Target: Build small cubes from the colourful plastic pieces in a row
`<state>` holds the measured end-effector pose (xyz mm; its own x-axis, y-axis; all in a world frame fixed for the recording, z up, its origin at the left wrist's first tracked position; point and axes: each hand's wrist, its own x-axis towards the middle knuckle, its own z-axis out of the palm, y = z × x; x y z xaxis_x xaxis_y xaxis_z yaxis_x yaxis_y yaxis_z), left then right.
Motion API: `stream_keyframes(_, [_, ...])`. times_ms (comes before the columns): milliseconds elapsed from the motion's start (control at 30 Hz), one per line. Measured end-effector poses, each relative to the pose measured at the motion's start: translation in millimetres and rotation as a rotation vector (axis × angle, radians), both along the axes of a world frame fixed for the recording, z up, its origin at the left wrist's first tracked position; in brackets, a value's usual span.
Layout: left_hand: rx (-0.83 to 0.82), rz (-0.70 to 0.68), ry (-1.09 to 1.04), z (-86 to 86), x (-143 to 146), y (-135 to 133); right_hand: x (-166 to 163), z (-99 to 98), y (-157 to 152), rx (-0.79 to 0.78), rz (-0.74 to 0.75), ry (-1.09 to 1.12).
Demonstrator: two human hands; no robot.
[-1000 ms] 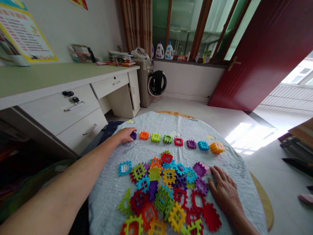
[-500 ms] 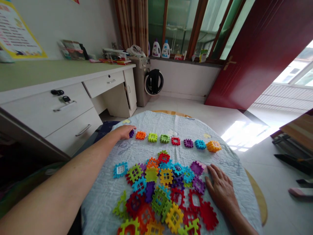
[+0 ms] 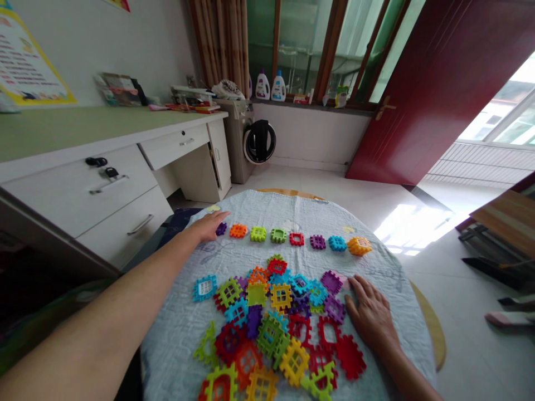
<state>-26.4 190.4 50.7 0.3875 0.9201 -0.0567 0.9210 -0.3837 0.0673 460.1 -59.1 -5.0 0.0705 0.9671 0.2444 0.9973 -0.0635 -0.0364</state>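
Observation:
My left hand (image 3: 208, 225) is at the far left end of a row of plastic blocks, its fingers stretched out beside and partly over a dark purple block (image 3: 221, 229). Rightward from there stand an orange block (image 3: 238, 230), two green ones, a red block (image 3: 296, 239), a purple block (image 3: 317, 241), a blue block (image 3: 337, 243) and a yellow block (image 3: 359, 245). Flat on the cloth at the right rests my right hand (image 3: 371, 312), fingers spread and holding nothing. Near its thumb lies a purple panel (image 3: 334, 308) at the edge of a heap of notched panels.
The heap spreads over the near middle of the round table, with a yellow panel (image 3: 294, 362) and a red panel (image 3: 350, 356) in front. A pale blue cloth (image 3: 175, 334) covers the table. Beyond are a desk (image 3: 121, 142), a washing machine (image 3: 240, 139) and a red door (image 3: 401, 100).
My left hand has shifted slightly off the dark purple block, and more of the block shows. My right hand stays flat on the cloth. The whole view has shifted slightly.

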Motion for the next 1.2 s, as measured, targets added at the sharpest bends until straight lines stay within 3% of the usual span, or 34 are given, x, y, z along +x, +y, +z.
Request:
stream_keyframes(100, [0.146,0.029,-0.130,0.6,-4,-35,-2,1.0,0,-0.011,-0.011,-0.003])
stream_keyframes(200, [0.242,0.109,-0.297,-5.1,-6,-86,-3,2.1,0,-0.024,-0.024,0.001])
stream_keyframes(367, [0.294,0.226,-0.552,-28.3,6,-178,-3,2.7,0,-0.033,-0.029,0.013])
stream_keyframes(467, [0.337,0.300,-0.567,-46.3,19,-212,-3,3.1,0,-0.037,-0.033,0.019])
stream_keyframes(633, [0.396,0.298,-0.436,-62.2,36,-226,-5,5.8,-1,-0.057,-0.042,0.028])
stream_keyframes(800, [0.404,0.270,-0.332,-58.8,42,-227,-7,9.5,-2,-0.067,-0.056,0.050])
stream_keyframes(1200, [0.411,0.267,-0.368,-53.7,45,-231,-9,13.2,-3,-0.065,-0.047,0.061])
